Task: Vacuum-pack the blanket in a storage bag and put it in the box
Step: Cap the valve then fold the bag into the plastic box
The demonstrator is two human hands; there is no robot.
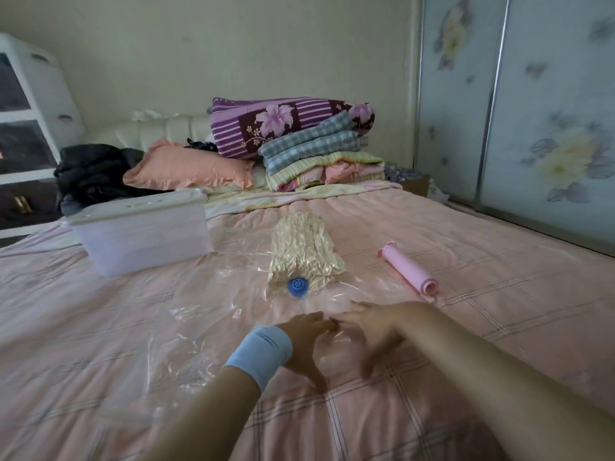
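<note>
A clear plastic storage bag [186, 327] lies flat on the pink bed. Inside it sits a cream blanket [304, 251], shrunk and wrinkled tight, with a blue valve [297, 286] at its near end. My left hand [306, 341], with a light blue wristband, and my right hand [369, 331] lie side by side on the bag's near part, fingers spread flat on the plastic. A pink hand pump [407, 267] lies to the right of the bag. A translucent lidded box [143, 231] stands at the left.
Folded quilts [299, 141] and a pink pillow [189, 169] are stacked at the head of the bed, beside dark clothes [93, 171]. A white drawer unit [30, 111] stands at the far left; a flowered wardrobe door [532, 111] runs along the right.
</note>
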